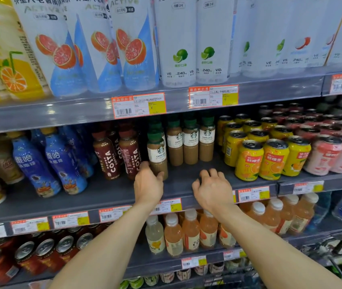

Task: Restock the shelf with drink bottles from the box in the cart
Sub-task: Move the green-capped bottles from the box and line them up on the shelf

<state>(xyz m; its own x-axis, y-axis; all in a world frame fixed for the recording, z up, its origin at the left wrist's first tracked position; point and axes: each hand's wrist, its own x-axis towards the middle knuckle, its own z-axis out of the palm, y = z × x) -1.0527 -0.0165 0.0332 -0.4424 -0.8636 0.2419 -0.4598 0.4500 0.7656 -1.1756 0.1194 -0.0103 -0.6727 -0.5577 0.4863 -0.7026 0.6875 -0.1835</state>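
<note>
On the middle shelf point(107, 195) a green-capped Starbucks caffe latte bottle point(157, 153) stands at the front. My left hand point(148, 184) grips its base, thumb and fingers curled round the lower part. Three more latte bottles point(190, 140) stand in a row further back to the right. Over the bare shelf space in front of them my right hand point(212, 189) hovers with fingers loosely curled and nothing in it. The box is out of view.
Brown Costa bottles point(114, 157) and blue coffee bottles point(61, 161) stand left of the lattes, yellow cans point(272, 157) and pink cans point(330, 155) right. Tall bottles fill the shelf above, juice bottles point(191, 230) and cans below. A cart's wire edge point(332, 265) shows bottom right.
</note>
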